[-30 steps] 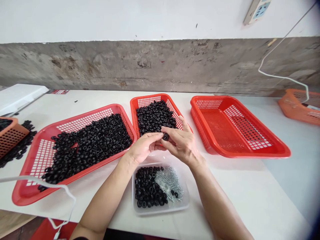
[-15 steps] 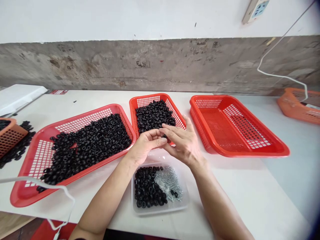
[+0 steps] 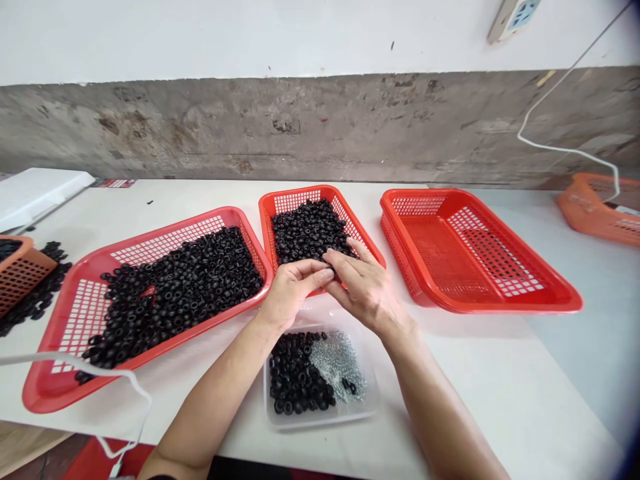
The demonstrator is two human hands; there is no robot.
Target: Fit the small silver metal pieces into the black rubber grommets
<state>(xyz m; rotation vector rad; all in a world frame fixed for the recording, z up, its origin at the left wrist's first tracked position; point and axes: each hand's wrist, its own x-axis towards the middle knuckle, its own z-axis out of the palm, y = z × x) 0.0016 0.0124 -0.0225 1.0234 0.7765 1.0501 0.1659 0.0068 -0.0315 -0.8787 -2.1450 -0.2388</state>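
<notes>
My left hand (image 3: 293, 290) and my right hand (image 3: 364, 287) meet above the front edge of the middle red basket (image 3: 376, 255). Their thumbs and fingertips pinch together on a small black part, mostly hidden by the fingers. Below them sits a clear plastic tub (image 3: 320, 420). In its left side lie black ring-shaped parts (image 3: 295, 377); its right side holds a heap of tiny shiny silvery pieces (image 3: 340, 363) with a few black parts on top. Small hollow black parts (image 3: 310, 227) fill the middle basket.
A larger red basket (image 3: 65, 390) with many black parts stands left. To the right are stacked red baskets (image 3: 430, 267). An orange basket (image 3: 27, 270) and loose black pieces (image 3: 47, 283) lie far left. A white cable (image 3: 131, 383) hangs at the front left; another orange basket (image 3: 595, 217) is far right.
The fingers of both hands have closed more tightly together, and the right hand's raised index finger has come down. The black part between them is now more covered.
</notes>
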